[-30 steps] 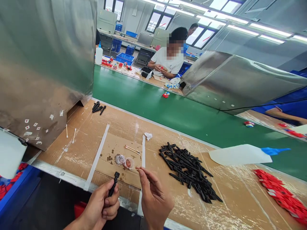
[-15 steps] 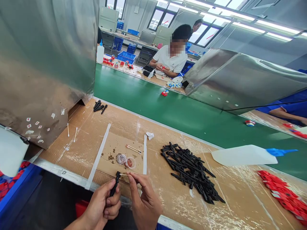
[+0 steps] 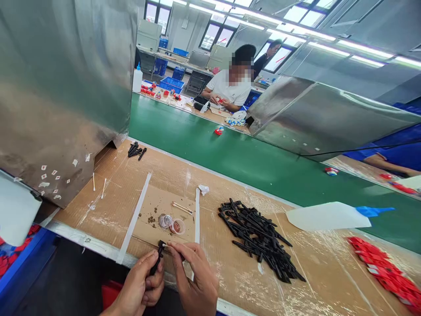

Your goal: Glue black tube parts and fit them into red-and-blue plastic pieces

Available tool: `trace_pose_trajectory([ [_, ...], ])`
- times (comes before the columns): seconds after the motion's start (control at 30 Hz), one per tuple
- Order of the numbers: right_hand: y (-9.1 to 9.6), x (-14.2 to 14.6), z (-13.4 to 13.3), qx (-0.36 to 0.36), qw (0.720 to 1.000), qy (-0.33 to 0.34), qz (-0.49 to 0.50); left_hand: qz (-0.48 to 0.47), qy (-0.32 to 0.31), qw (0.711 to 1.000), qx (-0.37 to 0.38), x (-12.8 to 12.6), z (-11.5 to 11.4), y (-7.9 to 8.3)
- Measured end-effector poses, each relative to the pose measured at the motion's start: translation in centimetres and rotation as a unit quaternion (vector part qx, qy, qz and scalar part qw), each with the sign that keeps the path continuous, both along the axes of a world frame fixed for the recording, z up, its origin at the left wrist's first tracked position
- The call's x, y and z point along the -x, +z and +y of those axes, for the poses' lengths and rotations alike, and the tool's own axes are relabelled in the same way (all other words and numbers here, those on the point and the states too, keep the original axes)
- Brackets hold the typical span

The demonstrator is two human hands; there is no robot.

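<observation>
My left hand [image 3: 140,281] is closed around a small black plastic part [image 3: 158,255], its blocky head sticking up above the fingers. In my right hand [image 3: 195,274] a cotton swab [image 3: 165,245] is pinched between thumb and fingertips. The swab's pale end meets the head of the part; most of its stick is hidden by my fingers. Just beyond my hands, on a stained cardboard sheet [image 3: 148,235], sit a small clear cup [image 3: 178,226] with reddish-brown residue and a second small clear piece [image 3: 165,221]. Two used swabs [image 3: 182,208] lie behind them.
A large heap of black parts [image 3: 256,237] lies to the right, a few more [image 3: 135,150] at far left. Beyond them are a white bottle [image 3: 329,216], red pieces [image 3: 378,272] and a green conveyor belt [image 3: 197,131]. A metal panel [image 3: 66,87] stands left. A co-worker [image 3: 232,87] sits opposite.
My right hand has come closer to my left, bringing the swab's end up to the black part's head. The view has shifted slightly. Red items on the belt appear farther left.
</observation>
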State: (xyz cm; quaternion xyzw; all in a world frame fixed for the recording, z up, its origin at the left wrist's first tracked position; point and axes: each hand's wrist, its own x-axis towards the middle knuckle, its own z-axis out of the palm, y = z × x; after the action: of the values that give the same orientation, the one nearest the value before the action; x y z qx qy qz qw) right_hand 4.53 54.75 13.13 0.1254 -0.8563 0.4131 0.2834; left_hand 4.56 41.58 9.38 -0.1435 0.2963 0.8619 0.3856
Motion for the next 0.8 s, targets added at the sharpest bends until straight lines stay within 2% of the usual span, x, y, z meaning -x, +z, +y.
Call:
trace_pose_trajectory([
  [0.2,-0.6,-0.5,-0.1,-0.039,0.998,0.022,0.041,0.01,0.002,1.0,-0.01,0.1,0.0,-0.5],
  [0.4,-0.5,-0.4,0.3,0.022,0.999,-0.023,-0.032,0.035,-0.003,0.999,-0.013,0.0,-0.1,-0.4],
  [0.5,-0.6,-0.6,0.3,0.034,0.999,-0.028,-0.016,0.027,-0.007,1.0,-0.006,-0.1,-0.1,-0.5],
  [0.57,-1.1,-0.8,0.4,0.064,0.997,-0.041,-0.011,0.021,-0.005,1.0,-0.007,0.0,-0.1,-0.5],
  [0.63,-1.7,-0.8,0.6,0.126,0.989,-0.074,-0.038,0.014,-0.003,1.0,-0.013,0.0,-0.1,-0.5],
  [0.73,-2.6,-0.2,1.3,0.226,0.955,-0.17,-0.089,-0.003,-0.011,1.0,-0.021,0.2,-0.3,0.1],
  [0.8,-2.9,0.6,1.8,0.244,0.939,-0.212,-0.112,-0.009,-0.019,0.999,-0.025,0.3,-0.5,0.7],
])
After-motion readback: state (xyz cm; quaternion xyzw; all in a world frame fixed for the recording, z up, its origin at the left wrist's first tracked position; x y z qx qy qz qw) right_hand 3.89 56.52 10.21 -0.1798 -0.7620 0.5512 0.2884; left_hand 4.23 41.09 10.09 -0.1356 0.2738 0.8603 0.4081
